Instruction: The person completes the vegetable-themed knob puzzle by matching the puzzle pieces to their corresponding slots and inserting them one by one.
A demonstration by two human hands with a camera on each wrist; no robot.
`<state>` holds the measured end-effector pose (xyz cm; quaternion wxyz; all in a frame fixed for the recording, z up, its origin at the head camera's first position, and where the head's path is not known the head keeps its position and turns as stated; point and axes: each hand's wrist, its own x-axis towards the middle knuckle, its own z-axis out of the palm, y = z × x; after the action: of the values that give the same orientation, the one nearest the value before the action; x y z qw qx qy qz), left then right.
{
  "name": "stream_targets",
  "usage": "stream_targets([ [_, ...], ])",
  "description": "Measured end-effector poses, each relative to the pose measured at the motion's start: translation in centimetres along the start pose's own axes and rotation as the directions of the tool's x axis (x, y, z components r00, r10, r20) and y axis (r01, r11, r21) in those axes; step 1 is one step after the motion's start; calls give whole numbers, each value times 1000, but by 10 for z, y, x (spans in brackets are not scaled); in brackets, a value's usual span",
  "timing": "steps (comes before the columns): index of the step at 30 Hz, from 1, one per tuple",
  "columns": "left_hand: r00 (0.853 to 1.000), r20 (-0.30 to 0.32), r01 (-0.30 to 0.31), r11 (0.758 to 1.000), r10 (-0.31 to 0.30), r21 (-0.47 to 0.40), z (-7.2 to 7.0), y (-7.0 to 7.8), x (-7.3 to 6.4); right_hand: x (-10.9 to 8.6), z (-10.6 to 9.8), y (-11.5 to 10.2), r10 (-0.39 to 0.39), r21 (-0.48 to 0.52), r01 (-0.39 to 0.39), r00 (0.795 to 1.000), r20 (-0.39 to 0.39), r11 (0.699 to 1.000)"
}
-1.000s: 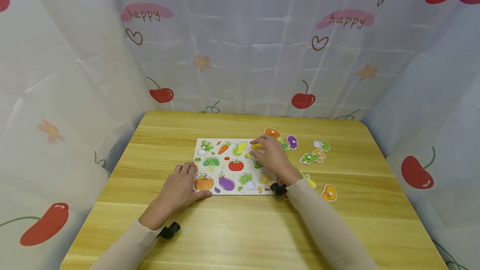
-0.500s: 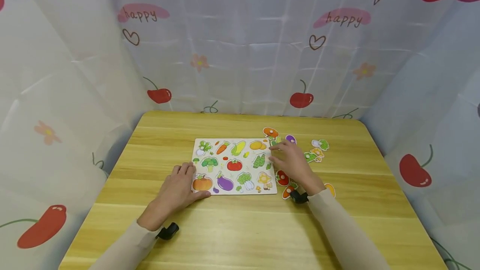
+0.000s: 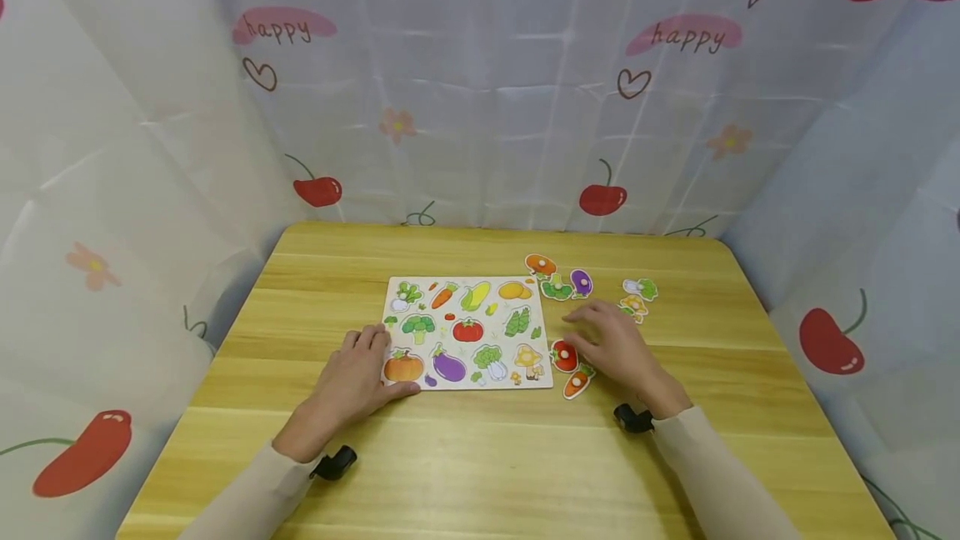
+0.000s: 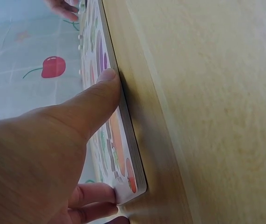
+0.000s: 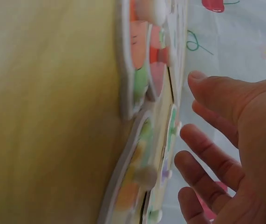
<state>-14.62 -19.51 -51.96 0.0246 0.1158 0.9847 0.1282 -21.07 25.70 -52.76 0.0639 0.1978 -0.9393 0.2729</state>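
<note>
A white puzzle board with printed vegetable pictures lies on the table. My left hand holds its near left corner, thumb on the front edge and fingers at the left edge. My right hand hovers over the loose pieces right of the board, its fingers spread and slightly bent with nothing between them. Near its thumb lie a tomato piece and a carrot piece. In the right wrist view the pieces show small round knobs. Other pieces are hidden under the right hand.
Beyond the board's far right corner lie a pumpkin piece, a broccoli piece and an eggplant piece. Farther right are a cabbage piece and a mushroom piece. A printed curtain surrounds the wooden table.
My right hand has moved right, from over the board to over the loose pieces, uncovering the board's right side and the tomato and carrot pieces. The left hand has stayed at the corner.
</note>
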Motion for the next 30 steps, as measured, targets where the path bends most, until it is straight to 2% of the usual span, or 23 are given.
stream_targets([
  [8,1000,9,-2,1000,2,-7,1,0,1,-19,-6,9,-25,27,24,999,39,999],
  [19,1000,1,-4,1000,4,2,1,-2,2,-39,-19,11,-55,45,50,992,113,998],
  [30,1000,2,-5,1000,5,-3,0,0,1,-48,-16,18,-194,94,183,973,125,979],
])
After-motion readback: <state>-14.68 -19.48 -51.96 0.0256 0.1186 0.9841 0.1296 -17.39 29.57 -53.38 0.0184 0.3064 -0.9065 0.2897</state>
